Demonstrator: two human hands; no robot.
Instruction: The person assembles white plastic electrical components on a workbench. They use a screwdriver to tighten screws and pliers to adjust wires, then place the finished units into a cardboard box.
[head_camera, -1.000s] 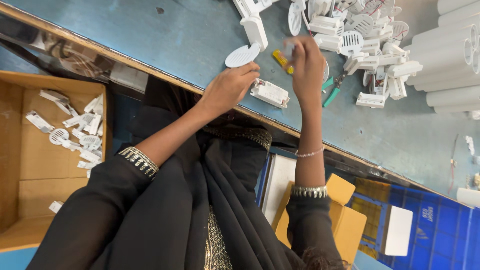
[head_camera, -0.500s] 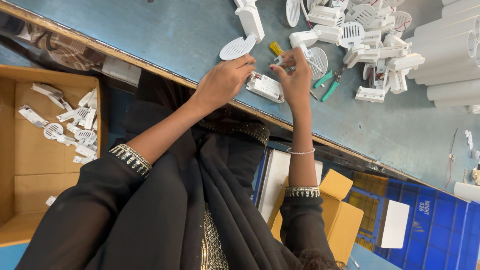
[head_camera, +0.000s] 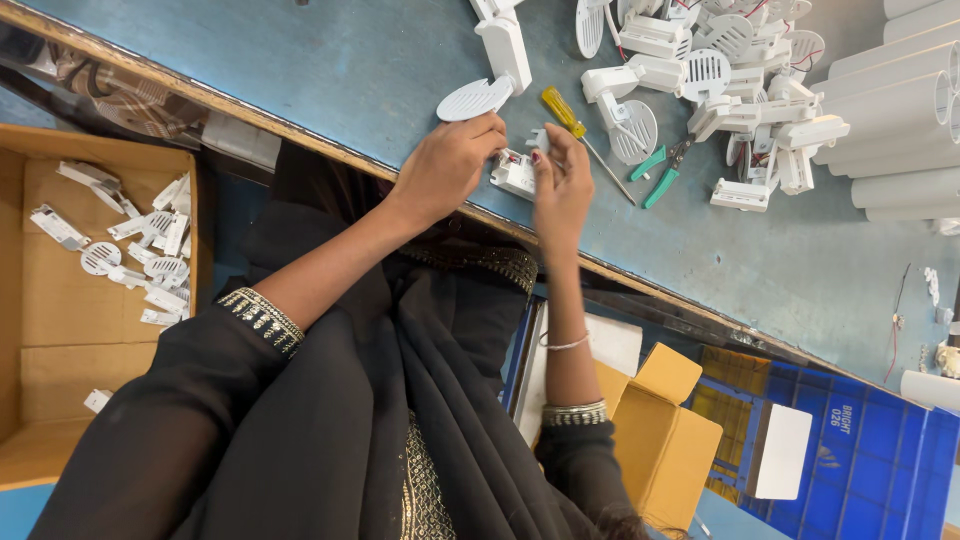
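From the head camera I see both of my hands meeting in the upper middle of the frame, over the near edge of the desk (head_camera: 330, 70). My left hand (head_camera: 450, 165) is curled, fingers bent down onto a small white plastic housing (head_camera: 513, 172), pinning it against the desk. My right hand (head_camera: 562, 185) comes up beside it, fingers nearly closed around a tiny white piece at the housing's top end; whether the fingertips actually pinch it I cannot tell.

The housing is blocky and rectangular, its long axis running from lower left to upper right in the frame, with some small red detail showing at its side.

Just above my hands lies a yellow-handled screwdriver (head_camera: 563, 112), shaft pointing toward lower right. A heap of matte white moulded parts (head_camera: 720, 70), some with slotted round grilles, fills the upper right, with green-handled pliers (head_camera: 662, 180) beside it. The desk surface is dull blue-grey with a wooden edge.
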